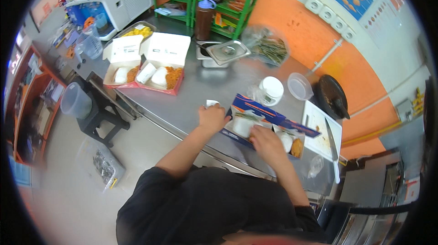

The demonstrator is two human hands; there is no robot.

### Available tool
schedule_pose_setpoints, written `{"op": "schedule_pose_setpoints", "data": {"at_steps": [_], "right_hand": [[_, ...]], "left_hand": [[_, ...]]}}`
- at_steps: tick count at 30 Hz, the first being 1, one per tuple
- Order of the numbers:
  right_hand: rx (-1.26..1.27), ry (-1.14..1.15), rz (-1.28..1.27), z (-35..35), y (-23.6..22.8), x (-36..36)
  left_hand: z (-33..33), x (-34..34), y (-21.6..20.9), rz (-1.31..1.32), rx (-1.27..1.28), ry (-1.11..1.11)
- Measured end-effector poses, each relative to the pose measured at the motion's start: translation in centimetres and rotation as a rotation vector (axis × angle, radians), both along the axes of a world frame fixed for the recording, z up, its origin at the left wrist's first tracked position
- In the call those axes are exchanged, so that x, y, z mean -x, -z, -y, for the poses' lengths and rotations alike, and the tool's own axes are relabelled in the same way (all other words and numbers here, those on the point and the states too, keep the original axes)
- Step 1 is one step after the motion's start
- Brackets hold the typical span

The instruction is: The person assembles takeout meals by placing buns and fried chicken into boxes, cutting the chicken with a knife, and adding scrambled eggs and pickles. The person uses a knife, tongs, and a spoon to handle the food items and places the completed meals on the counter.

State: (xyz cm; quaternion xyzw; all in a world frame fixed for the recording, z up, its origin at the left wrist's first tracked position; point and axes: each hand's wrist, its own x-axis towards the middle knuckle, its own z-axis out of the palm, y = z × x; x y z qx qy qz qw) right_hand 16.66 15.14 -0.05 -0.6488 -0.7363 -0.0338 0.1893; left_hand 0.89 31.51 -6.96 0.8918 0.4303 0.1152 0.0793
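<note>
A long blue-and-orange cardboard box (pixel 267 110) lies with its lid up at the table's front edge. Inside are a white bundle (pixel 242 126), another white lump (pixel 286 142) and a piece of fried food (pixel 297 147) at the right end. My right hand (pixel 268 143) reaches into the box, its fingers closed against the right side of the left bundle; the fingertips are partly hidden. Just off the box's left end, my left hand (pixel 212 118) is closed, with a small white packet (pixel 211 103) showing at its fingers.
Two open meal boxes (pixel 157 90) with white lumps and fried food stand back left. Behind are a steel pan with lid (pixel 229 52), a brown sauce bottle (pixel 205 19) and a digital scale (pixel 271 90). A knife (pixel 331 139) lies on the white cutting board (pixel 311 116) at right.
</note>
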Motion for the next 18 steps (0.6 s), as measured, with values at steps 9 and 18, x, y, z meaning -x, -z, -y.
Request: {"op": "schedule_pose_setpoints", "data": {"at_steps": [9, 18], "right_hand": [[0.45, 0.249, 0.255, -10.5, 6.4, -1.0], [0.005, 0.457, -0.064, -8.0, 8.4, 1.8]], "left_hand": [[-2.2, 6.2, -1.3, 0.158, 0.225, 0.209], [-9.0, 34.9, -0.5, 0.691, 0.997, 0.129]]}}
